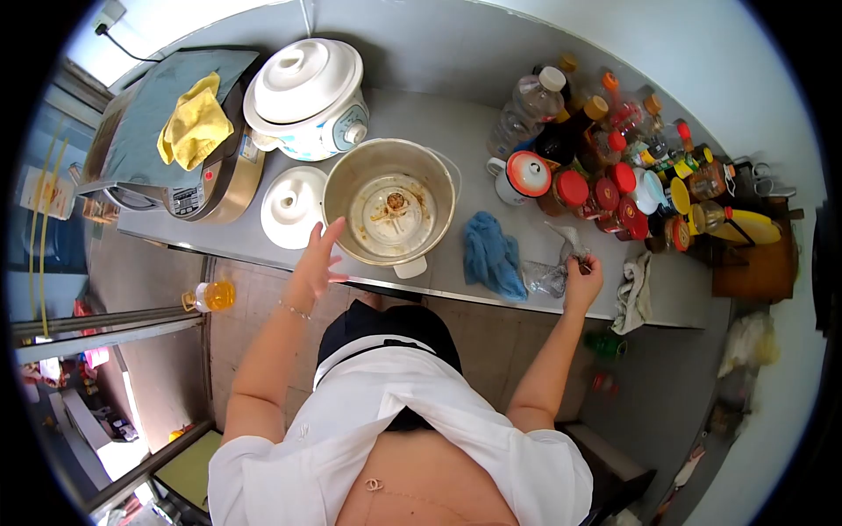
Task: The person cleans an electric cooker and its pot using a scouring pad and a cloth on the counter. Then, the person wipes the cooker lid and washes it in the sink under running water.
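Observation:
My left hand [317, 256] is open with its fingers spread, at the near left side of a metal pot [349, 230]. Brown residue marks the inside of the pot, and a small brown lump [396, 202] sits on its bottom. My right hand [584, 282] is closed at the counter's front edge, pinching a crumpled clear plastic bag [545, 278]. Something small and dark shows at the fingertips, too small to name. A blue cloth [493, 256] lies left of the bag, and a whitish rag [632, 294] hangs over the edge to the right.
A white lid [293, 208] lies left of the pot. Behind it stand a lidded white electric stew pot [305, 88] and a cooker [230, 180] with a yellow cloth [196, 121]. An enamel mug [517, 180], jars [570, 189] and several bottles crowd the right. An oil bottle [213, 296] is lower left.

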`<action>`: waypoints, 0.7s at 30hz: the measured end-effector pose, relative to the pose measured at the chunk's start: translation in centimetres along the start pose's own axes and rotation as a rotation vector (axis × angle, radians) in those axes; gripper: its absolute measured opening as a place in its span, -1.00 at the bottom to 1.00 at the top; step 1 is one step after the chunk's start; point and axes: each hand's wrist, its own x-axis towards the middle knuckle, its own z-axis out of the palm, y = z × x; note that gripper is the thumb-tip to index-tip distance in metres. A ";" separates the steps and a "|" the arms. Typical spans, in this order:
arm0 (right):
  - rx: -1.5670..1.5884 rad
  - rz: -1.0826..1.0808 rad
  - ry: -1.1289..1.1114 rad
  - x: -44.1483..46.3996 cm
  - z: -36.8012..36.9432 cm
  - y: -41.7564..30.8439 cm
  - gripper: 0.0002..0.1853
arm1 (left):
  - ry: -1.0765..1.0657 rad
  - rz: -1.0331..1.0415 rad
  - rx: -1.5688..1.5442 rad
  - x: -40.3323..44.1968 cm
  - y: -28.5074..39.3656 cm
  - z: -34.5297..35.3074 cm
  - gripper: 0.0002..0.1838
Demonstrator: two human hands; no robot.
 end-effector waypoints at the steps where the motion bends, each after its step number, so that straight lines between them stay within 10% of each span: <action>1: -0.114 -0.026 0.027 -0.3 -0.2 0.5 -0.78 | -0.040 -0.020 0.065 0.1 1.0 0.1 0.06; 9: -0.498 -0.119 -0.018 0.6 -1.9 -0.3 -0.58 | -0.221 -0.198 0.065 2.8 2.8 -0.2 -0.46; 12: -0.716 -0.487 0.196 -1.0 1.0 -0.2 -0.43 | -0.187 -0.170 -0.094 2.3 2.6 -0.5 -0.58; 16: -0.600 -0.681 -0.372 -7.0 6.4 -2.3 -0.27 | -0.171 -0.182 -0.345 0.8 3.2 -2.4 -0.57; 21: -0.527 -0.720 -0.447 -9.2 13.3 2.0 -0.28 | -0.155 -0.074 -0.430 -3.6 5.8 -4.0 -0.57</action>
